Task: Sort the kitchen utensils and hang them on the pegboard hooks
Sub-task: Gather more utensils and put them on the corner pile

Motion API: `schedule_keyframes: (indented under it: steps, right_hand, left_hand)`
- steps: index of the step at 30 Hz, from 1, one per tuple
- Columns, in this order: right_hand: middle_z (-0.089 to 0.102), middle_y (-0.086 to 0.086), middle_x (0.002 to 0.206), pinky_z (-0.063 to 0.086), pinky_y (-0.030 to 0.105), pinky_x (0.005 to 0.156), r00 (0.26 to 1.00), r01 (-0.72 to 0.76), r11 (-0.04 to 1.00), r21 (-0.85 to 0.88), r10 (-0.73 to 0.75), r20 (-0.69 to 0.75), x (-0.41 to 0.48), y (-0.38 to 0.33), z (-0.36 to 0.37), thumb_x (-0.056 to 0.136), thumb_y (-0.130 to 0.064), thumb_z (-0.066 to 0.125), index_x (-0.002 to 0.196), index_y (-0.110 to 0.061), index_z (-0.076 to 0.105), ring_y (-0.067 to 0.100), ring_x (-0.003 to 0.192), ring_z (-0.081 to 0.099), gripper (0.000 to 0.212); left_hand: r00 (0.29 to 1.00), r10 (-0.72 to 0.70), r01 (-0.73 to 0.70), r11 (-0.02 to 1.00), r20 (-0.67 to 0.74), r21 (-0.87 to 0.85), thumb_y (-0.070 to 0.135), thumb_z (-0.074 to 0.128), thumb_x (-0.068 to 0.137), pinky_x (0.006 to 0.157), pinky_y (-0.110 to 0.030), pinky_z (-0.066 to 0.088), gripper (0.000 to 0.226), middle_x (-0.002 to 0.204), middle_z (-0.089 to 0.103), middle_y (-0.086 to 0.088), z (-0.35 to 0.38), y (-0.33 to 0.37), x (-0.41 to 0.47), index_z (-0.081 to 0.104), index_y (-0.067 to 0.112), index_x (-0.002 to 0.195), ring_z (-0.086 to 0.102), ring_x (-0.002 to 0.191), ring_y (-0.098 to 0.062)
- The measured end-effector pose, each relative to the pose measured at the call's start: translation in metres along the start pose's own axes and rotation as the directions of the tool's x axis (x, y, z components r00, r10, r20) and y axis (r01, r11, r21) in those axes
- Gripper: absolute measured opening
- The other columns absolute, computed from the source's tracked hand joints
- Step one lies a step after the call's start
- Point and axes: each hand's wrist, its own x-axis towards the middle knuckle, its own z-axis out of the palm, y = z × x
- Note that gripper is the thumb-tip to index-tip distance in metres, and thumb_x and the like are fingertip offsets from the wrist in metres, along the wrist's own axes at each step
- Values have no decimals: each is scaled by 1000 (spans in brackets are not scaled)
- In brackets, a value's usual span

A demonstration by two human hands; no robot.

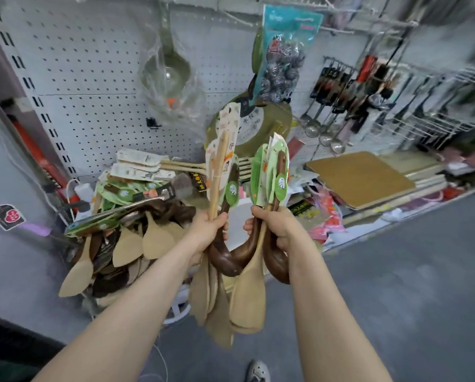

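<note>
Shop aisle, grey floor (396,271), white pegboard (93,92) filling the far wall, mostly bare on the left. Low at far left, a heap of utensils (126,238): pale wooden rice paddles, dark brown spoons, green and white card labels, all jumbled against the pegboard base. Above it a metal ladle in a clear plastic bag (166,70) hangs on the board.

Centre, near: left hand (211,230) fisted around a bundle of pale wooden spatulas (217,172) plus one dark spoon, handles up, white card tags on top, wide blades hanging down below the fist. Just right of it, right hand (277,230) clenched on a second bundle of dark wooden spoons (279,175) with green leaf-shaped labels and at least one pale spatula; dark bowls curve down under the hand. The two bundles touch or overlap at the bottom; cannot tell which.

Behind the bundles a round green pan (261,128) leans on the board, a bag of steel scourers (283,56) hanging above it. Further right, steel ladles (321,128) hang on hooks, blurred. Flat cardboard boards (360,177) lie on the low shelf at right. A shoe (258,372) shows at the bottom edge.
</note>
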Motion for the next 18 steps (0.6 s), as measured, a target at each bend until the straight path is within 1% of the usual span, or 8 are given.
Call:
schedule_keyframes:
  steps: [2, 4, 7, 10, 12, 13, 15, 18]
  right_hand:
    - [67, 18, 63, 57, 41, 69, 999, 3, 1000, 24, -2, -34, 4, -2, -28, 97, -8, 61, 95, 1, 56, 27, 57, 66, 11]
    - [67, 18, 63, 57, 42, 70, 998, 12, 999, 33, -10, -64, 6, -5, -54, 97, -8, 61, 93, 1, 56, 28, 58, 66, 11]
    - [68, 17, 65, 58, 44, 72, 992, 23, 999, 40, -18, -125, 12, -11, -109, 96, -8, 62, 103, 6, 59, 29, 60, 67, 15]
    - [71, 18, 78, 61, 48, 78, 980, 33, 999, 36, -25, -198, 19, -18, -176, 93, -11, 67, 107, 6, 64, 31, 70, 70, 22]
    - [72, 18, 83, 62, 46, 74, 972, 40, 999, 34, -31, -233, 19, -24, -218, 92, -10, 69, 105, 2, 66, 32, 72, 70, 18]
    - [73, 17, 87, 61, 46, 76, 964, 42, 999, 30, -33, -263, 21, -28, -244, 90, -12, 72, 105, -1, 67, 32, 76, 71, 20]
    - [74, 18, 94, 59, 50, 84, 951, 27, 999, 26, -17, -308, 26, -34, -286, 85, -20, 77, 108, -2, 69, 35, 87, 72, 30]
    - [73, 23, 95, 57, 57, 87, 935, 39, 998, 52, -18, -354, 35, -40, -349, 76, -25, 82, 110, 3, 67, 40, 90, 72, 46]
  left_hand:
    - [999, -11, 10, 1000, 49, 17, 9, 47, 102, 47, -19, 45, 7, 67, 46, -8, 27, 0, 8, 48, 3, 99, 43, 55, -18]
    - [996, -25, 21, 999, 86, 44, 10, 48, 102, 47, -17, 45, 11, 67, 46, -6, 55, 0, 15, 50, 6, 93, 43, 54, -16]
    - [989, -45, 31, 995, 140, 100, 12, 49, 101, 48, -18, 45, 13, 64, 50, -3, 109, -3, 29, 51, 8, 89, 46, 46, -12]
    - [980, -60, 35, 990, 187, 134, 13, 52, 100, 53, -22, 45, 16, 60, 54, 0, 174, -8, 47, 52, 10, 84, 49, 48, -12]
    - [969, -65, 33, 990, 239, 136, 15, 53, 100, 58, -25, 46, 16, 66, 56, -2, 217, -11, 56, 54, 12, 85, 52, 54, -14]
    - [963, -74, 38, 989, 257, 141, 16, 54, 100, 60, -26, 46, 14, 68, 58, -2, 243, -13, 62, 55, 12, 87, 54, 55, -14]
    - [953, -80, 38, 989, 294, 145, 16, 54, 100, 60, -26, 46, 11, 66, 60, 0, 286, -15, 73, 56, 12, 90, 56, 54, -11]
    - [930, -85, 42, 991, 359, 125, 15, 51, 101, 55, -23, 48, 11, 69, 55, -5, 353, -18, 87, 54, 10, 92, 52, 54, -14]
